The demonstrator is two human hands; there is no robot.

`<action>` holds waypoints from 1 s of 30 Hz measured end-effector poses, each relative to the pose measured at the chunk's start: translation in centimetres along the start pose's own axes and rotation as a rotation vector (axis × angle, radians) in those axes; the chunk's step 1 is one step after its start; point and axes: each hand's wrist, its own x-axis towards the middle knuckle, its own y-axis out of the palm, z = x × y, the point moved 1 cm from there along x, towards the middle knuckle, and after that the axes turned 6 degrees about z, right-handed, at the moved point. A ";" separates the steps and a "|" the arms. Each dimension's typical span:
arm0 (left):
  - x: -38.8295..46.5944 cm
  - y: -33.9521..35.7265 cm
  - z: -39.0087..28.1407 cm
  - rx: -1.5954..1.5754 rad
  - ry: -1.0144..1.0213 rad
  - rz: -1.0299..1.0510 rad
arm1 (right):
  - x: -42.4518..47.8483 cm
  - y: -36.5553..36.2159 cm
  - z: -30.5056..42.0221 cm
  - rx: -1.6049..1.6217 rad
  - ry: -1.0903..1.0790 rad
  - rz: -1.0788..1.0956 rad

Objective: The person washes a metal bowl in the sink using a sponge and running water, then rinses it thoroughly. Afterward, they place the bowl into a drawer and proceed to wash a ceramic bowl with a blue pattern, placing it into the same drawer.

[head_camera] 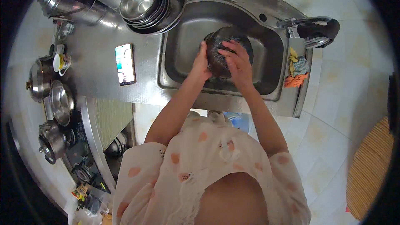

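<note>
In the steel sink basin point(184, 47), a dark round vessel point(217, 64) is tilted between my two hands. My left hand point(202, 61) grips its left rim, the thumb lying along the edge. My right hand point(238, 61) reaches over the vessel with bent fingers near a grey, mesh-like patch point(222, 49), perhaps a scouring pad; whether the fingers hold it or only touch it is unclear. Another dark round edge shows behind the vessel, towards the right.
Stacked steel bowls point(139, 3) stand in a larger basin at the sink's upper left. A lit phone point(125, 64) lies on the counter. The faucet point(300, 22) and some cloths point(296, 72) are on the right. Pots point(40, 79) and a mug point(62, 63) line the left.
</note>
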 end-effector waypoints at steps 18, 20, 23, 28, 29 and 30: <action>-3.3 4.6 0.3 0.906 0.493 -0.230 | 2.2 -2.5 1.9 -0.171 -0.051 -0.136; -3.7 4.9 0.1 1.018 0.527 -0.147 | 2.4 -2.1 3.5 -0.348 -0.045 -0.078; -4.1 5.1 -0.2 1.255 0.490 -0.135 | 3.3 -2.3 2.5 -0.237 0.103 -0.071; -4.3 5.6 -0.8 1.192 0.542 -0.079 | 3.1 -1.8 4.1 -0.322 0.134 -0.076; -4.4 5.6 -1.0 1.135 0.514 -0.070 | 2.8 -1.2 5.0 -0.439 0.016 -0.055; -4.4 5.6 -1.2 1.165 0.367 -0.071 | 2.6 -0.9 4.7 -0.459 -0.068 -0.116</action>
